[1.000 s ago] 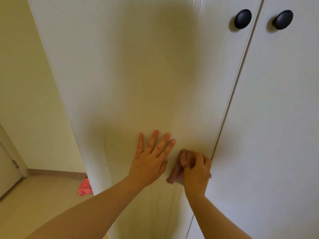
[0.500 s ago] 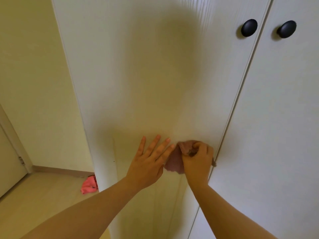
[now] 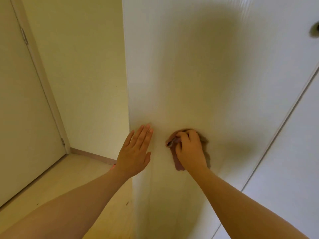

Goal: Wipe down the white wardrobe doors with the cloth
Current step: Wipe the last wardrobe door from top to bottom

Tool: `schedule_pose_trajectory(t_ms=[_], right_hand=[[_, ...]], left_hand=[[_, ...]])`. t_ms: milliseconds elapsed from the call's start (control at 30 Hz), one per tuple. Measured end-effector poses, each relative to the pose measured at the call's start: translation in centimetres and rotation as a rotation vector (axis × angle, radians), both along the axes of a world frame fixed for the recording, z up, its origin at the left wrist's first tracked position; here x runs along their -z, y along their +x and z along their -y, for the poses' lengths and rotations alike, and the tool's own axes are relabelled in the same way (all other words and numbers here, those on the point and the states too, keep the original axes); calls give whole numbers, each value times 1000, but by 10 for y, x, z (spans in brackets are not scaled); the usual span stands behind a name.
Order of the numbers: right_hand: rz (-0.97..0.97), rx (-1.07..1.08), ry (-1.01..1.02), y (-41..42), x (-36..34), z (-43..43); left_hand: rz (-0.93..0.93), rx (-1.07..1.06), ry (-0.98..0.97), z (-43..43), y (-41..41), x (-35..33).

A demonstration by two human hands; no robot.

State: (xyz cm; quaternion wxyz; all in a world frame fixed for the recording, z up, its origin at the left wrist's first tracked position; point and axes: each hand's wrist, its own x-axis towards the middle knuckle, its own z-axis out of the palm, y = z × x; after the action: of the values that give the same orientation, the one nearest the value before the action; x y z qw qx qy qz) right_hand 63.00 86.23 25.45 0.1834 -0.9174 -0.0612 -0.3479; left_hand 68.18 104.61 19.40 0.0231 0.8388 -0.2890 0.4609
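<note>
The left white wardrobe door [image 3: 198, 75] fills the middle of the view, and the right door [image 3: 293, 144] runs along the right side. My right hand [image 3: 189, 149] grips a bunched pinkish-brown cloth [image 3: 177, 163] and presses it against the left door. Most of the cloth is hidden under the fingers. My left hand [image 3: 135, 152] lies flat on the same door near its left edge, fingers straight and together, a short gap away from the cloth.
A dark round knob [image 3: 315, 30] shows at the right edge. Left of the wardrobe are a cream wall [image 3: 82, 75], a room door [image 3: 20, 109] with hinges, a baseboard [image 3: 91, 155] and pale floor [image 3: 57, 180]. A bit of pink fabric [image 3: 113, 167] peeks out behind my left wrist.
The view has swung left, pushing the knobs to the right edge. My right hand with the cloth has moved away from the door seam toward the middle of the left door; my hands are now apart.
</note>
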Motion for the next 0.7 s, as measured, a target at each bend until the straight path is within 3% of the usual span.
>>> schedule_pose_trajectory(t_ms=[167,300,400,467,600,633,700], right_hand=[[7,40,3,23,-45,-43],[-51,-35,-464,28,-7,-50],[-124,-142,-620,25,25,-42],[-59,-163,-626,35,22,-45],[178,-105,-269,52,-4,-66],[179,-110,-258,52,-3,-66],[80,-169,-475,50,19,-58]], left_hand=[[-132,-105,-133,-11,1,-8],[-259,-200,-303,-14,1,-7],[-373,-203,-296,-17,-4,0],[-419,-201,-273,-25,0,0],[-473,-186,-317,-30,13,-2],[-465,-163,-338,-28,13,-3],[-481,-103,-394,-24,11,-5]])
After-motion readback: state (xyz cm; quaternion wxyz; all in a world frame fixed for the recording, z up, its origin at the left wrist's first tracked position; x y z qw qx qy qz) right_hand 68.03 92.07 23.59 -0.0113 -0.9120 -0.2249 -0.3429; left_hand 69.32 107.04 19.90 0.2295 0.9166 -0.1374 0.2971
